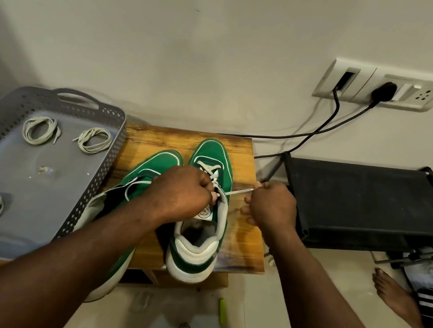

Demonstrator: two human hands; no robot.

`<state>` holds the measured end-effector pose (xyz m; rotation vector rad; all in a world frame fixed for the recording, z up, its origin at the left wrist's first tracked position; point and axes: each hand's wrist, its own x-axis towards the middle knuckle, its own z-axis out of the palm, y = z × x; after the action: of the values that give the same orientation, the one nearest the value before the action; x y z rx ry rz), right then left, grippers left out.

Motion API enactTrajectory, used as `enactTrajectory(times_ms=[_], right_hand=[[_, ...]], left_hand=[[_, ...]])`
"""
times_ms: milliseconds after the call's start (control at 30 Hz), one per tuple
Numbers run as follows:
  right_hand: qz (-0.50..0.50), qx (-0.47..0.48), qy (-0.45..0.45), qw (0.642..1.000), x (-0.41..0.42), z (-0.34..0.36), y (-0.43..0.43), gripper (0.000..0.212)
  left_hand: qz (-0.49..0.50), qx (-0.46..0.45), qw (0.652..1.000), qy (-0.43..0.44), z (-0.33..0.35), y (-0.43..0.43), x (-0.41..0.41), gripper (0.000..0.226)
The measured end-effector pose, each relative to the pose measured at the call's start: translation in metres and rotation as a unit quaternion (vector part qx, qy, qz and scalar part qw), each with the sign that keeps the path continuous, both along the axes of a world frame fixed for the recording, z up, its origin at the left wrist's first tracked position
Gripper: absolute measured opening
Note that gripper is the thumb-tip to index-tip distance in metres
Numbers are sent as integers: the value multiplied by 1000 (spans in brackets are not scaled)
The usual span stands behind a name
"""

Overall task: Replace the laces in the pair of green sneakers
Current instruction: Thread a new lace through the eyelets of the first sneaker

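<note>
The two green sneakers sit side by side on the wooden counter, heels toward the person. The left hand is clenched over the throat of the laced sneaker, just above the tongue. Whether it pinches lace or eyelet flap is hidden under the knuckles. The right hand pinches the lace near its end, and the strand runs taut from the eyelets to that fist. The lace looks flat, light and limp, so it will likely not push through a hole on its own. The stiff tip seems the place to take hold for threading, with the flap held beside the eyelet to steady the shoe. The sneaker probably weighs little and may slide on the smooth wood if pulled hard. The other sneaker lies mostly under the left forearm; its eyelets cannot be seen, and a thin white loop on it could be lace or trim. Three coiled laces lie apart in the grey tray beside the counter. Whether these are old or new cannot be told, nor whether the taut lace is going in or coming out.
</note>
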<state>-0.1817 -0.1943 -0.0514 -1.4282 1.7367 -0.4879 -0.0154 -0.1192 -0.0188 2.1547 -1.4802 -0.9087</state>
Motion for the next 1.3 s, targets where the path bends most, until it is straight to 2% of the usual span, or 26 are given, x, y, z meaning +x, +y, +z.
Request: enactTrajectory(times_ms=[67, 100, 167, 300, 433, 467, 533, 600, 633, 733, 867, 933, 1000, 1100, 1133, 1167, 1233, 1267, 1300], right_hand=[[45, -71, 68, 994, 0, 3, 2, 13], [70, -101, 61, 991, 2, 7, 4, 9], [138, -128, 21, 982, 5, 17, 9, 16], [262, -85, 60, 959, 7, 23, 16, 27], [244, -72, 37, 967, 7, 21, 14, 29], [247, -67, 55, 965, 6, 20, 12, 27], [249, -57, 188, 948, 0, 17, 7, 25], [232, -35, 316, 919, -9, 20, 5, 38], [223, -26, 335, 915, -12, 22, 4, 42], [232, -31, 305, 923, -13, 18, 2, 38], [232, -85, 141, 959, -3, 16, 6, 25], [256, -103, 112, 955, 1, 19, 8, 24], [287, -93, 94, 949, 3, 21, 11, 23], [302, -60, 68, 949, 4, 22, 14, 26], [301, -59, 66, 950, 4, 21, 13, 25], [297, -61, 63, 951, 3, 21, 12, 24], [291, -58, 51, 954, 3, 21, 12, 22], [290, -54, 46, 954, 3, 20, 12, 23], [288, -49, 41, 956, 4, 20, 12, 23]], left_hand=[[11, -2, 1000, 24, -1, 0, 0, 11], [13, -3, 999, 30, -2, 0, 0, 11], [17, -3, 999, 37, -3, 0, 1, 14], [20, 1, 999, 37, -2, 0, 2, 18], [21, -6, 1000, 22, 2, 0, 1, 24], [20, -4, 1000, 20, 3, 0, 1, 23], [16, 7, 1000, 26, 4, -1, 1, 17], [10, 17, 999, 30, 3, -1, 0, 12], [9, 17, 999, 31, 2, 0, -1, 11], [18, -9, 999, 38, 4, 0, -2, 18], [4, -91, 993, 71, 9, 2, 2, 24], [38, -152, 969, 191, 15, 3, 2, 23], [101, -190, 926, 311, 18, 0, 2, 26], [101, -159, 906, 378, 18, -2, 5, 21], [84, -124, 917, 370, 17, -1, 6, 17], [55, -88, 942, 319, 15, 0, 8, 15], [-26, -46, 992, 116, 11, 1, 9, 18], [-54, -49, 997, 28, 11, 1, 8, 20], [-68, -62, 996, -20, 12, 1, 6, 22]])
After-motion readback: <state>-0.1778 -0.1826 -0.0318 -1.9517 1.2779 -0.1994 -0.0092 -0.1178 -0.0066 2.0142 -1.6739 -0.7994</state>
